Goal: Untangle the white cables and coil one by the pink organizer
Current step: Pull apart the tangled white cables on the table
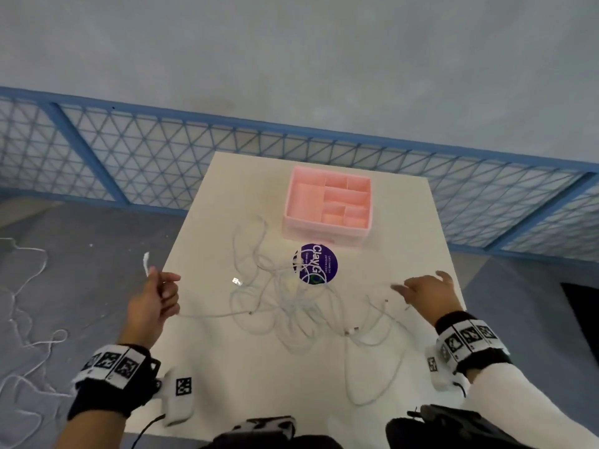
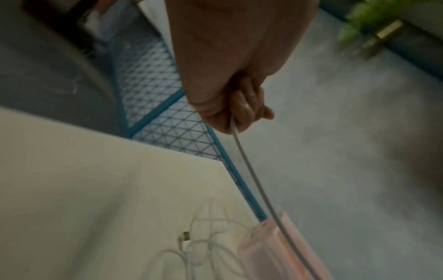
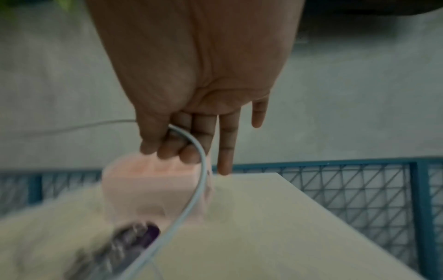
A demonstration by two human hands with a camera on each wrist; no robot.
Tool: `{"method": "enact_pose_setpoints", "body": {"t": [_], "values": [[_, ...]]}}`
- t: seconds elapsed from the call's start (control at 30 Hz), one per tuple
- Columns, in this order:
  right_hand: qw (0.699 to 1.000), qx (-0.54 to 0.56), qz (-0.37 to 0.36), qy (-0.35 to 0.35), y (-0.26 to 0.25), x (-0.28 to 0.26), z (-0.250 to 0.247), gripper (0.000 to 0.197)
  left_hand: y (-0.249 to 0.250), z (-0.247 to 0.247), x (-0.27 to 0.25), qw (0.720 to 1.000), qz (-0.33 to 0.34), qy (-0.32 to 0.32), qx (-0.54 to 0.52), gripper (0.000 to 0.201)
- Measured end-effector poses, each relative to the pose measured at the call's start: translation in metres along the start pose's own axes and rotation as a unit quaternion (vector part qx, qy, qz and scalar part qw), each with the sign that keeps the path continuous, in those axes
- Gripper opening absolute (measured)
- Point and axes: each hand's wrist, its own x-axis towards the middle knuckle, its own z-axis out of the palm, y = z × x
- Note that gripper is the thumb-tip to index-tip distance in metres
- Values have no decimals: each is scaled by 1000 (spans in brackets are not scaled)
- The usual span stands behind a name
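A tangle of thin white cables (image 1: 291, 306) lies in the middle of the cream table (image 1: 246, 384), with loose plugs around it. The pink organizer (image 1: 327, 205) stands at the far side. My left hand (image 1: 155, 296) is off the table's left edge and grips one white cable (image 2: 249, 170); its end (image 1: 146, 264) sticks up above the fist. My right hand (image 1: 424, 291) hovers over the right side and pinches another cable (image 3: 199, 181) between thumb and the first fingers, with the ring and little fingers straight.
A round purple sticker (image 1: 316, 264) lies just in front of the organizer. A blue mesh fence (image 1: 162, 147) runs behind the table. More white cord (image 1: 26, 319) lies on the grey floor at the left.
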Motion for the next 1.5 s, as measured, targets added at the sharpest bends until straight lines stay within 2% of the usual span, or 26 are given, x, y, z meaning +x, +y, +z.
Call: {"method": "enact_pose_setpoints", "body": {"t": [0.07,0.1,0.17,0.2,0.27,0.3,0.37,0.43,0.53,0.57,0.63,0.7,0.77,0.83,0.93,0.97,1.03,1.1,1.17,1.2,1.23,1.27,1.33,1.4,1.47,1.5], "values": [[976,212,-7,45,-36,-10,-17,49,-1,19,-6,995,7,-15,99,51],[965,257,-26,45,-57,-18,-26,49,2,35,-13,991,12,-30,132,54],[975,187,-103,60,-94,-29,-37,49,11,75,-32,981,36,-98,163,60],[979,129,-144,69,-111,-35,-41,49,15,97,-44,971,53,-157,175,61],[971,108,-198,83,-138,-41,-42,46,15,137,-66,930,73,-276,231,57],[961,160,-214,70,-146,-41,-42,43,12,153,-76,906,81,-325,260,55],[924,315,-215,9,-154,-42,-50,39,7,173,-81,876,102,-369,295,58],[887,410,-202,-59,-151,-42,-64,35,10,179,-74,879,124,-370,274,56],[871,439,-174,-138,-132,-39,-63,12,19,178,-63,885,86,-405,211,54],[872,436,-166,-151,-123,-37,-57,9,20,179,-61,890,73,-401,205,52],[897,389,-151,-147,-107,-35,-42,9,20,175,-48,920,55,-350,166,49],[937,288,-130,-147,-87,-36,-27,10,24,157,-26,959,48,-267,86,47],[958,220,-94,-156,-60,-36,-14,20,32,132,-1,981,55,-185,20,47],[972,182,-48,-141,-34,-33,-4,24,33,105,20,993,54,-101,-35,44],[994,45,58,-76,-9,-22,-4,19,26,70,42,996,47,10,-81,44],[995,40,83,-43,-6,-18,-5,19,23,61,47,995,43,34,-81,44],[991,108,77,33,-12,-12,-13,21,17,49,51,996,36,65,-47,38],[954,271,31,128,-34,-13,-29,22,12,45,49,996,25,81,5,28],[879,424,-10,218,-61,-20,-57,22,12,45,47,996,18,78,29,26],[849,461,-31,255,-72,-25,-74,21,11,46,46,996,18,76,36,27],[839,459,-61,286,-78,-29,-90,19,10,46,47,996,20,76,48,31],[851,409,-94,315,-80,-32,-105,18,11,46,48,994,25,77,69,36],[913,163,-151,341,-75,-34,-125,22,13,48,47,987,41,84,134,51],[925,-72,-182,326,-67,-31,-131,32,18,57,39,977,82,84,177,53],[937,-117,-204,260,-68,-30,-120,39,26,77,19,969,173,34,176,49],[946,-99,-209,228,-72,-31,-111,40,32,92,2,960,217,-20,178,45]]}}
